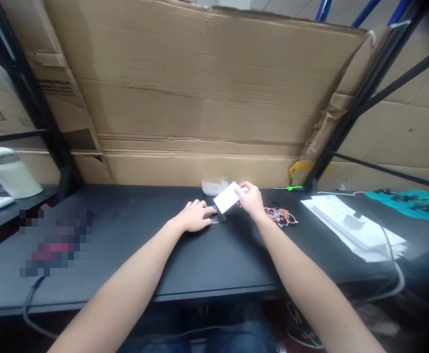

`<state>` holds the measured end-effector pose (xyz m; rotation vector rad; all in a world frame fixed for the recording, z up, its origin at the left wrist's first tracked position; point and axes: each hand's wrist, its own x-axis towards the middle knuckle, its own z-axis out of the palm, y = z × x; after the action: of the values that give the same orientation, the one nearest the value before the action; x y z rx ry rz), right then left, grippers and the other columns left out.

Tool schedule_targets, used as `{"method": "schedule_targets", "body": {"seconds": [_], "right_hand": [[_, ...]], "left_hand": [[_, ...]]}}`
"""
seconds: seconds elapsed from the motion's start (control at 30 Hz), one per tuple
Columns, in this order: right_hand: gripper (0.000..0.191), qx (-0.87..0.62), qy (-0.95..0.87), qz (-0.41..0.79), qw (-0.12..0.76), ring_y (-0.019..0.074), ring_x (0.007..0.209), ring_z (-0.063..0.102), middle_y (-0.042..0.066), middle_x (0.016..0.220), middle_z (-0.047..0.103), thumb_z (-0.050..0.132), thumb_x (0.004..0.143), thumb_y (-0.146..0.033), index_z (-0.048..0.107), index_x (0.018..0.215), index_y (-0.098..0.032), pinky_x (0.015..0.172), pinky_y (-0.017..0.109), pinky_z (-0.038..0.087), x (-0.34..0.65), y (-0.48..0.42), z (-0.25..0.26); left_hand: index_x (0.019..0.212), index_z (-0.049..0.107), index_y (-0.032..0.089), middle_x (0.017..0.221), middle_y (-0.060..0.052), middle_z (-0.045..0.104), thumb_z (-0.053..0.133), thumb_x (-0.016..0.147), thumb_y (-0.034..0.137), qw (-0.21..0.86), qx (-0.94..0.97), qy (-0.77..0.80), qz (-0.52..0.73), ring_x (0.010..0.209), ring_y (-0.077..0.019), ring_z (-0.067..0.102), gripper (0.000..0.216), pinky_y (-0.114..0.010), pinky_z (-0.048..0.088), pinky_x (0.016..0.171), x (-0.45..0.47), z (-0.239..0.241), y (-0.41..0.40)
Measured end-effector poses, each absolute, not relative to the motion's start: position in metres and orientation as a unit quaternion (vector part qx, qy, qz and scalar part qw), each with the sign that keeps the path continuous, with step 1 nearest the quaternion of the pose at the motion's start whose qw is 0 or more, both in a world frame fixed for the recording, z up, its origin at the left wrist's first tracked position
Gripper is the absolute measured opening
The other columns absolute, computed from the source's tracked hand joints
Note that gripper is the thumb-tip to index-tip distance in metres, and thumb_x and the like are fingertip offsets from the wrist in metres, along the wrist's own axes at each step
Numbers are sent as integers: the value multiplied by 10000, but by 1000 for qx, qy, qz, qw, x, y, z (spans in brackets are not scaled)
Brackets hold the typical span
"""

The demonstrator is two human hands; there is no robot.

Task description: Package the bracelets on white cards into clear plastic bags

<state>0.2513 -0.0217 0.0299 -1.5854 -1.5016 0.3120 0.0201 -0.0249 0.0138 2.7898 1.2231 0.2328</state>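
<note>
on my feed the right hand [251, 200] pinches a white card [228, 197] between thumb and fingers, its long axis tilted up toward that hand. the card sits just beyond the left hand [195, 216], whose left fingers [209, 210] lie by a small dark object [218, 216] on the black table [126, 274]; i can't tell if they grip it.
</note>
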Motion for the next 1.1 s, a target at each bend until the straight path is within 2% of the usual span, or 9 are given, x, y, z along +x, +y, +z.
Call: {"method": "schedule_targets", "body": {"seconds": [0.13, 0.27, 0.47, 0.6, 0.73, 0.9, 1.1], "right_hand": [[146, -673, -624, 133, 376, 142, 447, 554, 0, 493, 580, 503, 764, -306, 583, 760, -183, 512, 234, 409, 251, -21, 26], [136, -700, -640, 90, 304, 158, 558, 577, 33, 585, 619, 537, 735, -305, 588, 713, -181, 564, 246, 403, 261, -17, 22], [158, -699, -670, 90, 233, 168, 632, 573, 61, 717, 658, 562, 715, -324, 607, 684, -176, 567, 250, 381, 268, -11, 17], [200, -703, -671, 105, 211, 153, 604, 560, 51, 721, 659, 572, 723, -368, 615, 688, -176, 546, 245, 372, 271, -12, 17], [193, -705, -675, 110, 185, 159, 612, 560, 60, 709, 653, 588, 714, -355, 629, 685, -169, 553, 251, 371, 270, -14, 20], [155, -713, -670, 82, 189, 161, 605, 554, 52, 679, 639, 588, 693, -320, 608, 641, -176, 548, 253, 365, 267, -15, 22], [152, -696, -683, 86, 205, 163, 564, 537, 42, 623, 616, 594, 679, -307, 573, 593, -183, 509, 261, 351, 266, -17, 24]], "left_hand": [[1230, 554, 405, 1059, -39, 562, 467, 851, 482, 57, 910, 399, 95, 998, -257, 492, 396, -398, 376, 875, 19, 12, -23], [1222, 569, 372, 1067, -47, 569, 516, 816, 542, 79, 906, 399, 117, 1007, -261, 502, 443, -385, 385, 879, 16, 11, -20], [1224, 581, 323, 1276, -57, 507, 497, 809, 606, 82, 908, 392, 121, 1129, -282, 456, 509, -401, 360, 947, 11, 11, -17], [1359, 424, 394, 1449, -7, 388, 389, 860, 619, 93, 918, 382, 61, 1283, -309, 334, 547, -483, 271, 1024, 4, 12, -14], [1424, 264, 427, 1529, 40, 237, 299, 896, 619, 129, 913, 387, 3, 1394, -304, 165, 564, -533, 152, 1080, -1, 12, -12], [1450, 244, 361, 1543, 25, 165, 291, 907, 615, 150, 911, 385, -10, 1420, -274, 99, 602, -458, 107, 1126, -1, 13, -13], [1445, 247, 357, 1536, -17, 172, 311, 930, 565, 167, 914, 369, 10, 1420, -265, 102, 560, -507, 122, 1113, -1, 15, -16]]}}
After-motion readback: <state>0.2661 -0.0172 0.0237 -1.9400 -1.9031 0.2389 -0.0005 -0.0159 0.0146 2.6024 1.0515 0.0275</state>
